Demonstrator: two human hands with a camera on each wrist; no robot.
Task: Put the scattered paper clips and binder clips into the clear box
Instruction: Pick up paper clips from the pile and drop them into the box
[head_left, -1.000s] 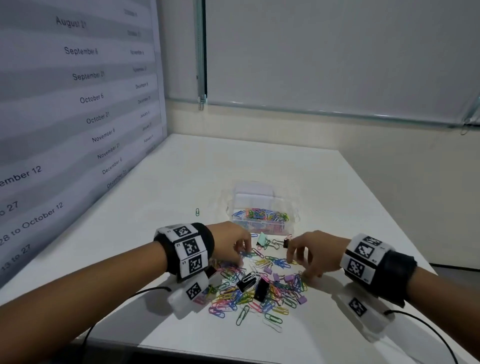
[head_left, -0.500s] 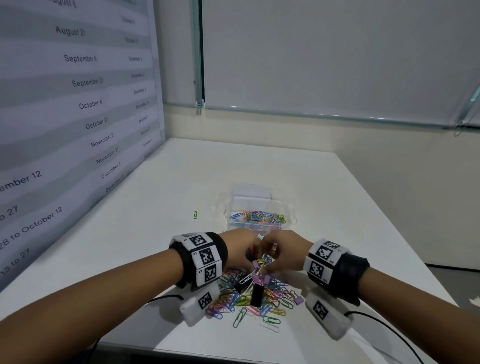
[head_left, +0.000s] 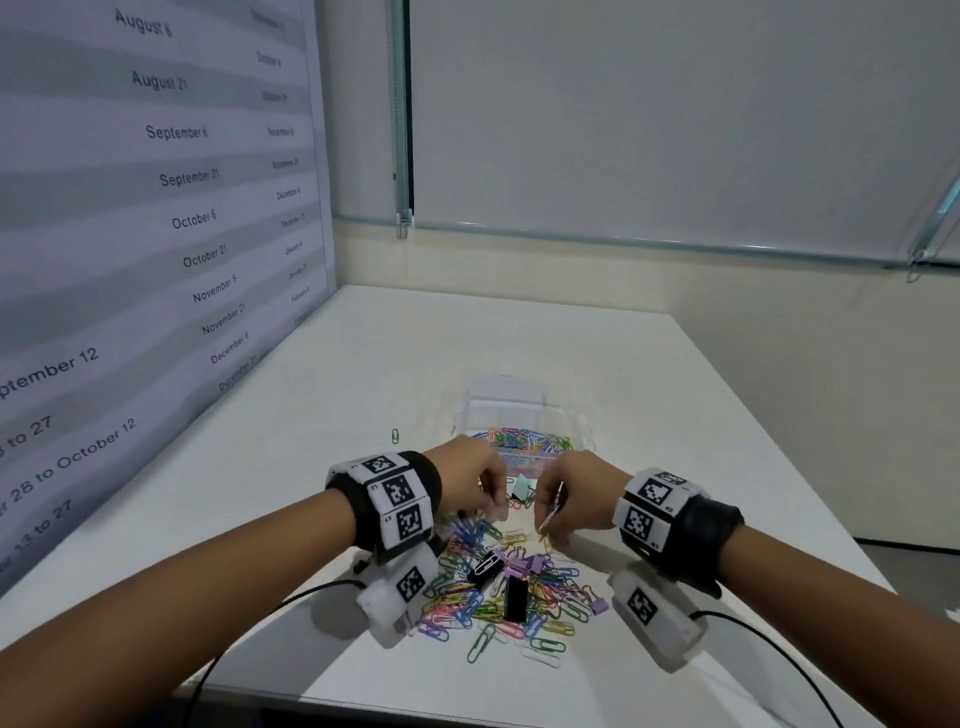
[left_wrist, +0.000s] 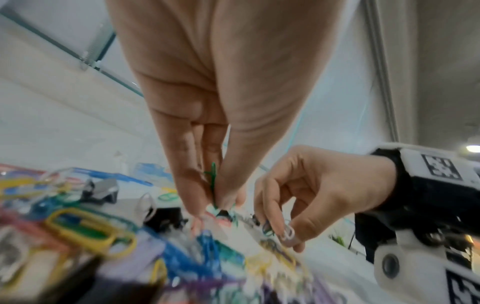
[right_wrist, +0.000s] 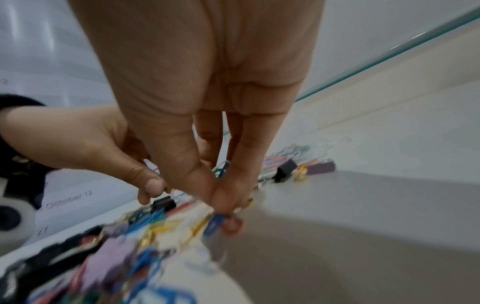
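Observation:
A heap of coloured paper clips (head_left: 467, 597) with two black binder clips (head_left: 515, 597) lies on the white table near its front edge. Behind the heap stands the clear box (head_left: 524, 413), open, with several paper clips inside. My left hand (head_left: 496, 506) hovers over the heap's far edge and pinches a green paper clip (left_wrist: 213, 183) between thumb and fingers. My right hand (head_left: 545, 519) is close beside it, pinching a few paper clips (right_wrist: 221, 170) at its fingertips. A mint binder clip (head_left: 521, 486) lies between the hands and the box.
One stray green paper clip (head_left: 395, 436) lies alone left of the box. A purple binder clip (head_left: 598, 605) sits at the heap's right edge. A calendar wall (head_left: 156, 234) borders the table (head_left: 363, 364) on the left. Cables trail from both wrist cameras.
Both hands came together over the far side of the heap, pinched up paper clips, and now have risen slightly and drawn a little apart.

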